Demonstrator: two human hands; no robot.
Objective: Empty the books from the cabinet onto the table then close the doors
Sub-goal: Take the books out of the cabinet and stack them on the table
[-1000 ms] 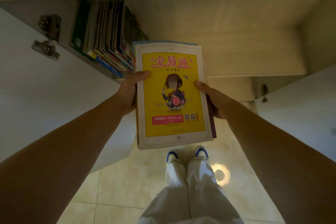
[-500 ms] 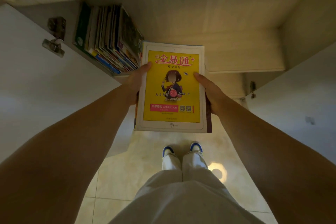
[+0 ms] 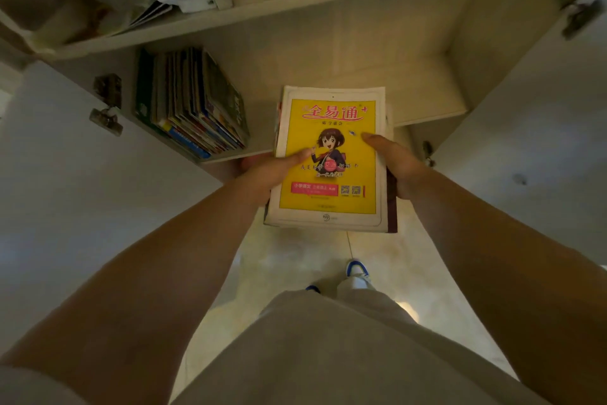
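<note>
Both hands carry one load: the left hand [image 3: 274, 171] grips the left edge of a small stack of thin paperback books topped by a yellow-covered workbook with a cartoon figure [image 3: 330, 158], thumb laid across the cover and fingers hidden beneath, while the right hand [image 3: 395, 164] clamps the right edge in the same way. Held level, the stack hangs in the air in front of the open shelf of a pale wooden cabinet [image 3: 345, 53], above the tiled floor and the person's feet, clear of the shelf board.

Such soft-cover books look light singly but floppy, and their glossy covers probably slide on one another, so a two-sided hold with support underneath seems the safest; tipping the pile could let the lower books slip out.

On the same shelf, well to the left, an upright leaning row of colourful thin books [image 3: 193, 102] remains, to be squeezed from both ends when lifted. Both white cabinet doors [image 3: 65, 174] stand open at either side. No table is in view.
</note>
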